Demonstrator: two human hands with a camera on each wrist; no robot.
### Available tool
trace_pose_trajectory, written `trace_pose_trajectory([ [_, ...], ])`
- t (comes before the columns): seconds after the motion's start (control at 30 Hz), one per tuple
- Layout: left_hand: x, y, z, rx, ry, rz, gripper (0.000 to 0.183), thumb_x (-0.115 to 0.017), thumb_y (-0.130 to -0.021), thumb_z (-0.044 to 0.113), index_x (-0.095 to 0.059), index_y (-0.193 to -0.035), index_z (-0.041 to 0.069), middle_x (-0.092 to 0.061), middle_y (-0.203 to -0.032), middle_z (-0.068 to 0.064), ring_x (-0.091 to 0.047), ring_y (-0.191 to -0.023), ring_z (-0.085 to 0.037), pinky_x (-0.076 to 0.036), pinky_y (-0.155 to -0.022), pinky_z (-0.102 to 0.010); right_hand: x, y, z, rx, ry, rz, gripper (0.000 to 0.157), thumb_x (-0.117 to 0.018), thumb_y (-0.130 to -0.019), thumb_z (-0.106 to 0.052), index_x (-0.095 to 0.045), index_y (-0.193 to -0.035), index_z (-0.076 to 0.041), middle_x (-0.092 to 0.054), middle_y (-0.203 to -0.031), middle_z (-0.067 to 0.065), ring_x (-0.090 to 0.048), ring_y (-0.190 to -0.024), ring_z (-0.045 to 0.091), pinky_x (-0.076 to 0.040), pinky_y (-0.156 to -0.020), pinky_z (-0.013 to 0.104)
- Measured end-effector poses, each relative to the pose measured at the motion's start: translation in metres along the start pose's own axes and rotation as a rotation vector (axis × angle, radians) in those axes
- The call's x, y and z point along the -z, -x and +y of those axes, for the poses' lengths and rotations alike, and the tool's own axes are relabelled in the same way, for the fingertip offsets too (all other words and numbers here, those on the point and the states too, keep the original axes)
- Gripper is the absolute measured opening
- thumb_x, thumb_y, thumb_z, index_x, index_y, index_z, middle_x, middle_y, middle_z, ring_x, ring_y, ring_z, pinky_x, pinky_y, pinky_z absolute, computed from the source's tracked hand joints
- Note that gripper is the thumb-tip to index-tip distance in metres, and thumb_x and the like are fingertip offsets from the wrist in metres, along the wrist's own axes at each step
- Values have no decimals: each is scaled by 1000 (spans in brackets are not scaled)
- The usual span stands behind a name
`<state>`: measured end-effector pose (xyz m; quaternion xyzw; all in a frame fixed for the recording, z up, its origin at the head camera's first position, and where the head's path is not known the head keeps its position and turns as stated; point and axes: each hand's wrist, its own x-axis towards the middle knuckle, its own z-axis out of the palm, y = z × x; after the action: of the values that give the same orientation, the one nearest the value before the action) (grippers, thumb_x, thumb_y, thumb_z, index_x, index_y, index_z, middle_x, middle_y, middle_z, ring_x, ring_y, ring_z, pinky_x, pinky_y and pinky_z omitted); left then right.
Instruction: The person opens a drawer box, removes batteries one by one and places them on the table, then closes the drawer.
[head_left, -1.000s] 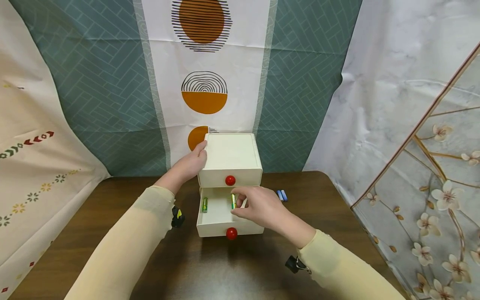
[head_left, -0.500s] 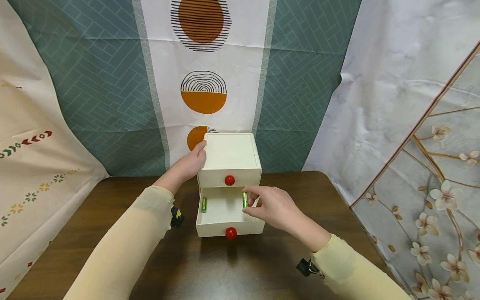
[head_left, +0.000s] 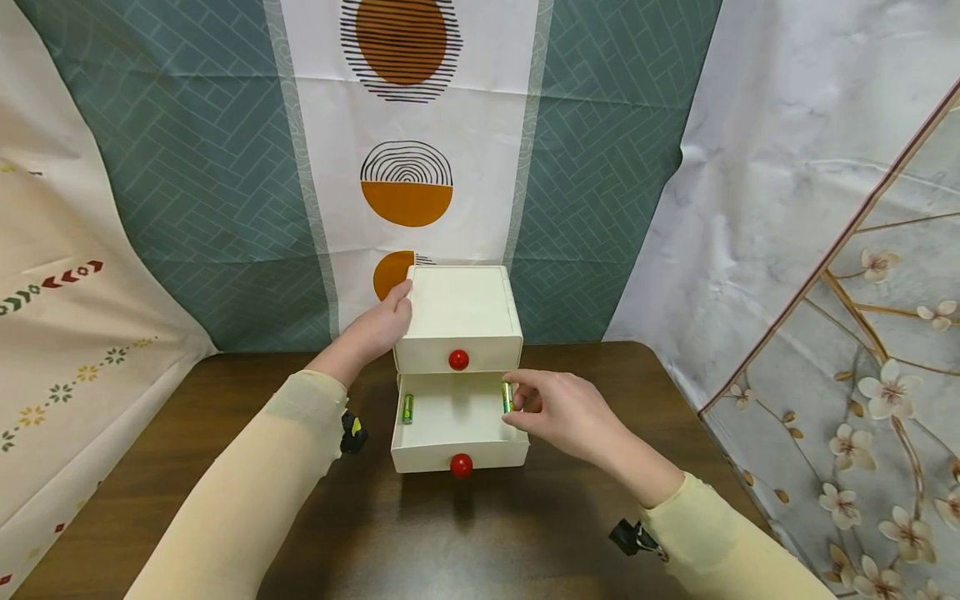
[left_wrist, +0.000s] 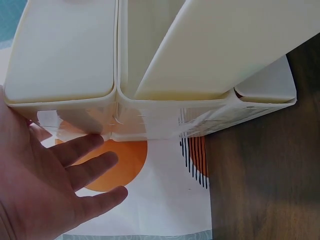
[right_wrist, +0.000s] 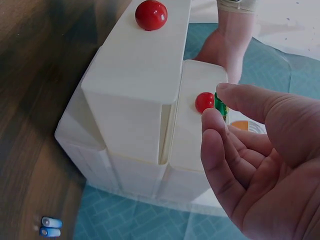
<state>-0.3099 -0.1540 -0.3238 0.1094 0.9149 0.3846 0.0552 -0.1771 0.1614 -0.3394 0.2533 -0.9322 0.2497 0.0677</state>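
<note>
A white drawer cabinet (head_left: 465, 302) stands on the table with one drawer (head_left: 491, 456) pulled out below the top one. My right hand (head_left: 570, 414) pinches a green and yellow battery (head_left: 507, 397) between thumb and fingertips at the drawer's right side. In the right wrist view the green battery (right_wrist: 220, 106) is partly hidden by the fingers. Another green battery (head_left: 408, 409) lies along the drawer's left wall. At the cabinet's upper left side rests my left hand (head_left: 375, 327); in the left wrist view its fingers (left_wrist: 92, 170) extend loosely.
Two blue batteries (right_wrist: 50, 226) lie side by side on the table to the cabinet's right. Red round knobs (head_left: 459, 360) mark the drawer fronts. Patterned cloths (head_left: 615, 167) hang behind and beside the brown table (head_left: 450, 542).
My right hand has moved right with the battery, from the drawer's middle to its right side. It now covers the blue batteries in the head view. The left hand stays put.
</note>
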Motion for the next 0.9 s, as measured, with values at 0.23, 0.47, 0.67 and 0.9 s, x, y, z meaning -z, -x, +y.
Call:
trace_pose_trajectory([
  [0.23,1,-1,-2,-2,5,-6,69,-17,-118,47,0,-180,21,-6,-186,-10,-16,-168,-38,-14,-135,-57,4,5,10,-43,4,-1,42,-90,-93,-25,-77,-132,-13,-68,-89,-21,-59,-69,1,-51,-71,33],
  [0.47,1,-1,-3,2,-3,-1,68,-17,-118,47,-2,-180,22,-8,-185,-10,-19,-167,-39,-14,-135,-57,6,10,21,-56,14,7,41,-88,-94,-26,-77,-131,-12,-69,-91,-20,-63,-73,4,-52,-75,35],
  [0.67,1,0,0,0,6,-3,68,-17,-118,47,-1,-180,22,-7,-186,-10,-17,-168,-38,-14,-135,-57,7,15,35,-68,31,18,44,-87,-94,-26,-76,-134,-10,-70,-92,-21,-64,-75,3,-53,-76,36],
  [0.9,1,-2,-2,-19,7,-10,68,-17,-118,45,-2,-180,19,-6,-185,-10,-18,-168,-39,-16,-135,-57,10,22,49,-101,32,17,45,-86,-95,-27,-76,-136,-10,-71,-94,-19,-66,-79,1,-54,-80,38],
])
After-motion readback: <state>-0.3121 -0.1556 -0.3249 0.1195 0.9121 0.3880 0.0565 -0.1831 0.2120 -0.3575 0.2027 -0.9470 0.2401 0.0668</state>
